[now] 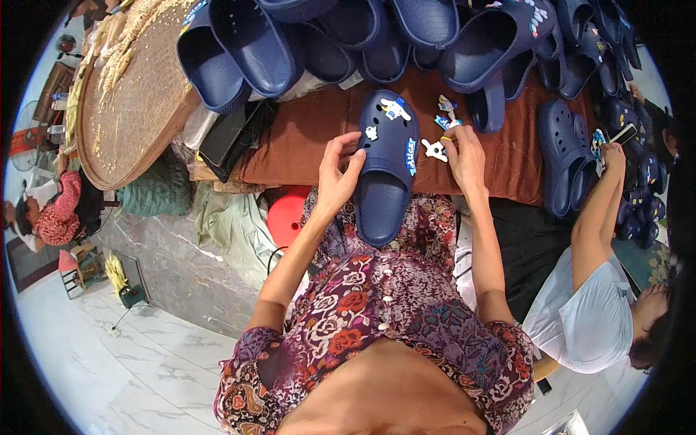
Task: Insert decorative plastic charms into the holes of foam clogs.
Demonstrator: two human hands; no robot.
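A navy clog (pixel 382 203) lies in front of me, its toe pointing away and its heel over the table's near edge. White cartoon charms (pixel 395 109) and a blue lettered charm (pixel 411 156) sit on its upper. My left hand (pixel 339 172) grips the clog's left side with thumb and fingers. To the clog's right, my right hand (pixel 467 161) has thumb and index finger closed round a small charm with a yellow edge (pixel 446 139), mostly hidden by the fingertips. A white charm (pixel 434 150) lies beside the thumb, with another charm (pixel 447 106) farther back.
Many navy clogs (pixel 254 51) are piled along the back of the brown-covered table (pixel 297 145). A pair of clogs (pixel 558 156) stands at right, near a co-worker's hand (pixel 613 156) holding a charm. A black case (pixel 235 141) and round woven tray (pixel 138 101) are at left.
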